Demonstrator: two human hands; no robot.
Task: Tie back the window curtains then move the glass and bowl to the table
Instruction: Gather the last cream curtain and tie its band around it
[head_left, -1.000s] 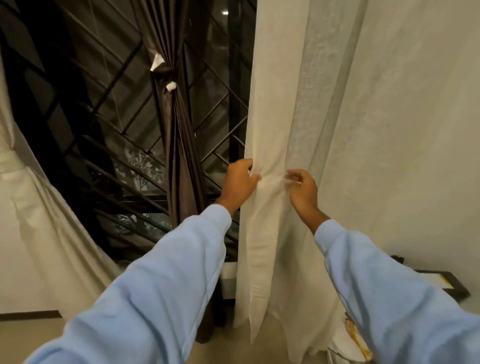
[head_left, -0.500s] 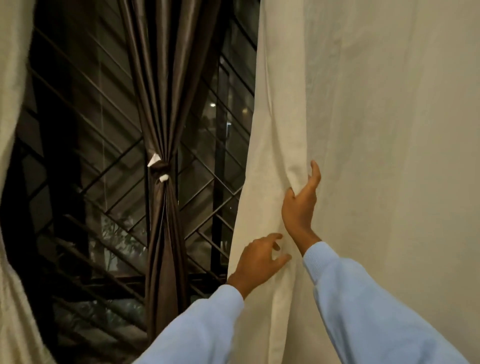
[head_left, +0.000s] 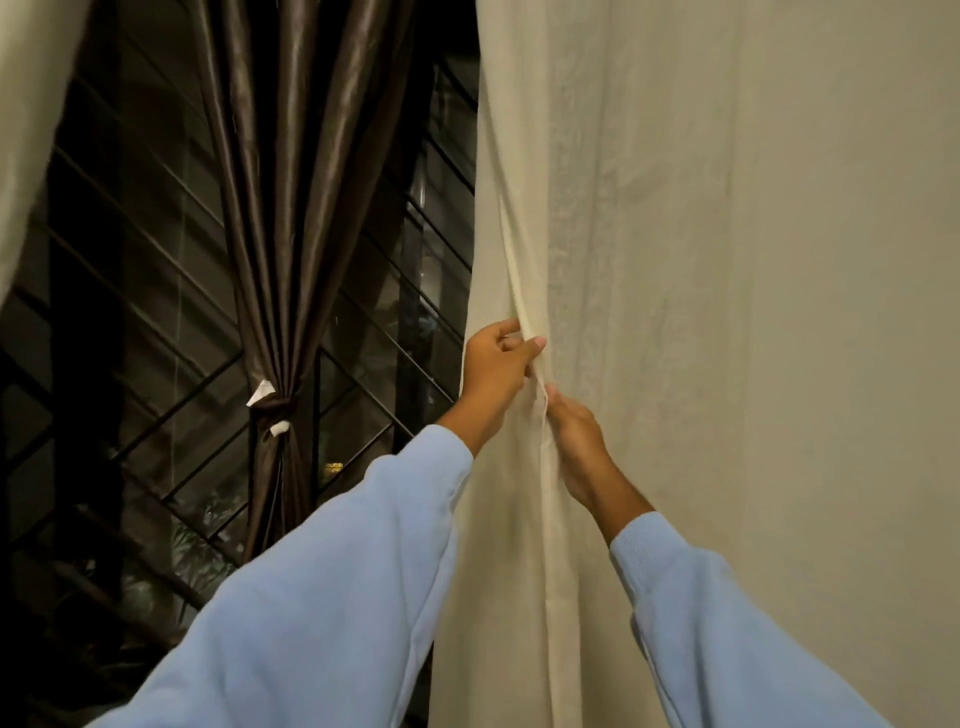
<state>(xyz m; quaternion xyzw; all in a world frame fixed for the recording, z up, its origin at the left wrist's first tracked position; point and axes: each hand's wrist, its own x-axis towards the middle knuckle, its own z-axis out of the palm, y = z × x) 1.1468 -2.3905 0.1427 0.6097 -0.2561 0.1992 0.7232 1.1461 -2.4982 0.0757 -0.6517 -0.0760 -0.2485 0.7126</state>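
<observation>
Both hands regrip the cream sheer curtain (head_left: 649, 312).
Left hand (head_left: 493, 364), lower a moment ago, now pinches the hem directly above the right hand (head_left: 579, 441), likewise clamped; gathering resumes, tie pending.

Both arms extend forward and upward in light blue sleeves. The left hand (head_left: 496, 364) is raised higher, fingers and thumb pinched closed. The right hand (head_left: 579, 447) sits just below it, fingers curled closed, knuckles facing the camera.
</observation>
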